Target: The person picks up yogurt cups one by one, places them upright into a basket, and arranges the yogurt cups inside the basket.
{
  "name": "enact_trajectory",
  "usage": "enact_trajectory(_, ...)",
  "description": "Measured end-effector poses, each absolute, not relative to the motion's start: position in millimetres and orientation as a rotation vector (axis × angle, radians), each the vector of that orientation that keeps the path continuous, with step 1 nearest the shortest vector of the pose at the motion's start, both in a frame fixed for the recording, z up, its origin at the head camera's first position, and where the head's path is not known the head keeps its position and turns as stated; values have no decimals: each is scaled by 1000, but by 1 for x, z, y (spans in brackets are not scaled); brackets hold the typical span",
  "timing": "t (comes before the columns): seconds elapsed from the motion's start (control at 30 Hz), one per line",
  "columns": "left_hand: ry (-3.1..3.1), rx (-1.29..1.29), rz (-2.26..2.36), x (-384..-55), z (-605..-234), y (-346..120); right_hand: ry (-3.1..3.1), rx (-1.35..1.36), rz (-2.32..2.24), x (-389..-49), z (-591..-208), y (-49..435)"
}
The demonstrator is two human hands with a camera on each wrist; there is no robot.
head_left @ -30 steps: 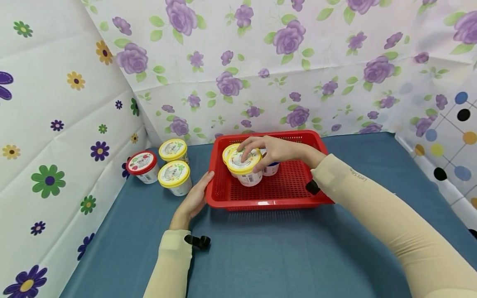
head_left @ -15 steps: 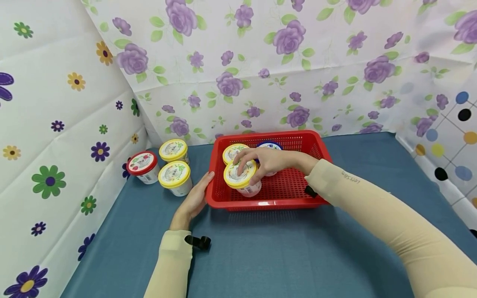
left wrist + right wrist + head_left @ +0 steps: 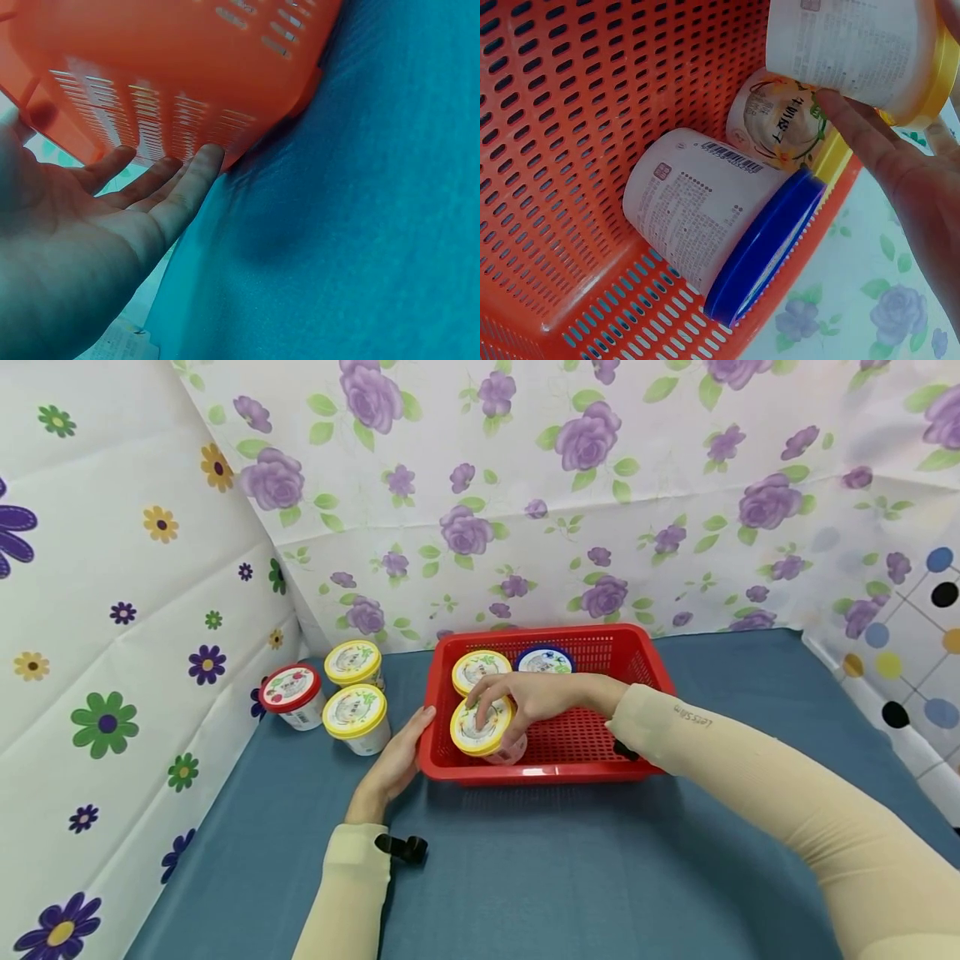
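Observation:
In the head view my right hand [image 3: 532, 697] reaches into the red plastic basket [image 3: 558, 772] and grips a yellow-lidded tub [image 3: 480, 731] from above. That tub is at the basket's front left. Behind it sit another yellow-lidded tub [image 3: 482, 670] and a blue-lidded tub [image 3: 545, 660], partly hidden by the hand. The right wrist view shows the blue-lidded tub [image 3: 697, 202] on the perforated floor and fingers [image 3: 855, 135] beside the gripped tub. My left hand [image 3: 393, 767] rests at the basket's left end, its fingers [image 3: 184, 187] extended against the outer wall.
Left of the basket stand a red-lidded tub [image 3: 291, 692] and two yellow-lidded tubs [image 3: 354, 662], close together on the blue tablecloth [image 3: 570, 868]. Flower-patterned sheets [image 3: 525, 485] hang behind and beside the table.
My right hand has brought the yellow-lidded tub forward and down to the basket's front left, uncovering the tubs behind. My left hand stays at the basket's end.

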State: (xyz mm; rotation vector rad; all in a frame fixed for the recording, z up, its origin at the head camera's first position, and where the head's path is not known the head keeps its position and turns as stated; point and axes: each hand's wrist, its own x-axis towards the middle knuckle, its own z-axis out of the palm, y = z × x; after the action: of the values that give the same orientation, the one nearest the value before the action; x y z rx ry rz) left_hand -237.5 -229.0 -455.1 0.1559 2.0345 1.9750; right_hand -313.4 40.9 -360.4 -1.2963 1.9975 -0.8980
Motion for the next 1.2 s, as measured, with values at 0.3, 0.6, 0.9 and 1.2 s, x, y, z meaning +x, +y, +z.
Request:
enact_trajectory(0.3, 2021, 153, 1977, -239, -457, -229, 1953, -1252, -891, -316, -369, 38)
enact_trajectory(0.6, 2034, 153, 1976, -239, -457, -230, 1944, -1171, -873, -316, -370, 36)
enact_trajectory(0.9, 2017, 157, 1988, -238, -457, -230, 1985, -1177, -863, -316, -372, 33)
enact_trajectory(1.2, 2030, 162, 1996, -238, -456, -230, 2025, -1210, -784, -317, -376, 30)
